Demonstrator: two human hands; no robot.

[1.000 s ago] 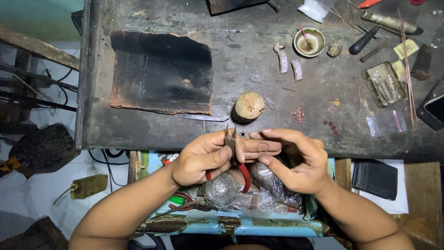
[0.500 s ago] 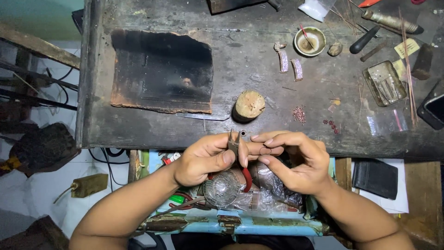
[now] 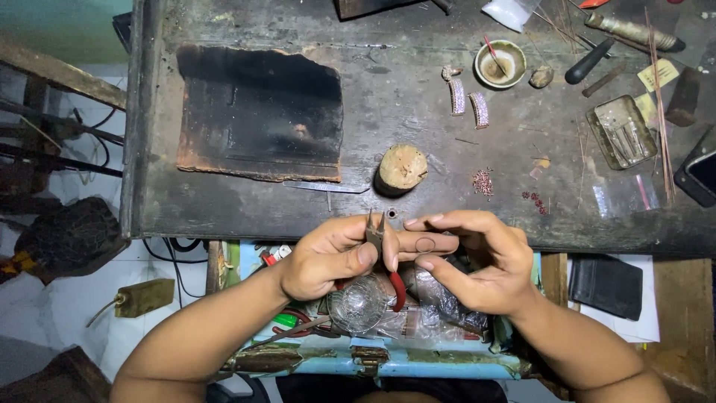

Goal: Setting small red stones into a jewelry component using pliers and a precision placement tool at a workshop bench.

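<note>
My left hand (image 3: 328,257) grips small red-handled pliers (image 3: 380,246), jaws pointing up toward the bench edge. My right hand (image 3: 477,257) sits right beside it, fingers curled, with a thin wire ring (image 3: 425,244) lying on the index finger that stretches toward the pliers. Both hands hover just in front of the dark wooden workbench (image 3: 418,134), over an open drawer (image 3: 373,358) filled with plastic bags and tools. A short wooden stump (image 3: 401,168) stands on the bench just beyond the hands.
A charred black pad (image 3: 261,112) lies at bench left. At the right are two curved jewelled pieces (image 3: 468,101), a small bowl (image 3: 500,63), loose red beads (image 3: 483,181), a metal tin (image 3: 620,130), files and thin rods. A phone (image 3: 701,175) sits at the far right edge.
The pliers have tilted upright between the hands, and my right index finger has stretched out toward them with the wire ring on it. The hands stay in the same place.
</note>
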